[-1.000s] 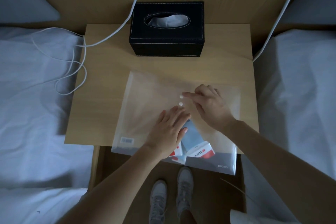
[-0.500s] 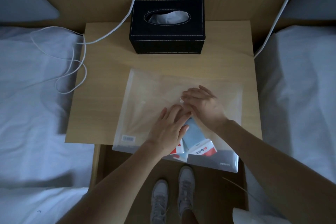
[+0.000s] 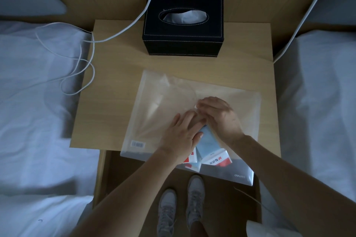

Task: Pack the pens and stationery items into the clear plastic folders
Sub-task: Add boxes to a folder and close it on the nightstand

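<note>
Centre frame, nightstand [image 3: 115, 102] | clear folder [image 3: 165, 102]: I judge thin, slippery, floppy; hold at snap | stationery boxes [image 3: 209, 146] inside | left hand [image 3: 181, 136] flat, pressing | right hand [image 3: 219, 115] curled, pinching flap.

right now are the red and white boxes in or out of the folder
In. The red and white boxes lie under the clear plastic folder sheet, near its front edge, beneath both hands.
</note>
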`<act>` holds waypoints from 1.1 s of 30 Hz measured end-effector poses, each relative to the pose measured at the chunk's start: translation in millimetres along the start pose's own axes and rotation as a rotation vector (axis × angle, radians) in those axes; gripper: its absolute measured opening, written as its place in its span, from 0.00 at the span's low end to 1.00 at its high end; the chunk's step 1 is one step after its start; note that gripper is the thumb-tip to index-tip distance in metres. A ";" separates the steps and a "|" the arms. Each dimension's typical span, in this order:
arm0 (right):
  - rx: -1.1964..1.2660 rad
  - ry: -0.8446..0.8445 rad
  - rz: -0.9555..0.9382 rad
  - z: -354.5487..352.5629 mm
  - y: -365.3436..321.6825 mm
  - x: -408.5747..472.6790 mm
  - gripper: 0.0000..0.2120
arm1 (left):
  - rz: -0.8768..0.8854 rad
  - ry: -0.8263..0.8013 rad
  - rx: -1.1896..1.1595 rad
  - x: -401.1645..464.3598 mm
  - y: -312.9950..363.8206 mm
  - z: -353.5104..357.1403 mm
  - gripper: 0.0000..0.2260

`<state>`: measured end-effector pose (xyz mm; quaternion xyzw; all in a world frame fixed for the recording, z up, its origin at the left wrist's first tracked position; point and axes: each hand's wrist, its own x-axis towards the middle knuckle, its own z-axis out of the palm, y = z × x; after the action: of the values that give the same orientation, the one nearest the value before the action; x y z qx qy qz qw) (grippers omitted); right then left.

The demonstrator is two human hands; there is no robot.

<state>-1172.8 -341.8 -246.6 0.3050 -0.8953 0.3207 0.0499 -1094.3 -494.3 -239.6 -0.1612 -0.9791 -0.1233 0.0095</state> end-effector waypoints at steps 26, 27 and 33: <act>-0.098 -0.003 -0.054 3.2 -9.3 -7.8 0.15 | -0.023 -0.098 -0.040 0.5 1.0 -4.9 0.19; -0.102 0.000 -0.052 4.3 -9.1 -7.4 0.15 | -0.022 -0.116 -0.038 0.6 1.3 -5.2 0.19; -0.152 0.000 -0.085 4.8 -9.8 -10.9 0.16 | -0.034 -0.139 -0.044 2.4 3.6 -12.7 0.20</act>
<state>-1157.8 -345.1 -248.2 0.3381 -0.9033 0.2493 0.0867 -1095.8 -493.4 -226.2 -0.1528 -0.9771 -0.1334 -0.0644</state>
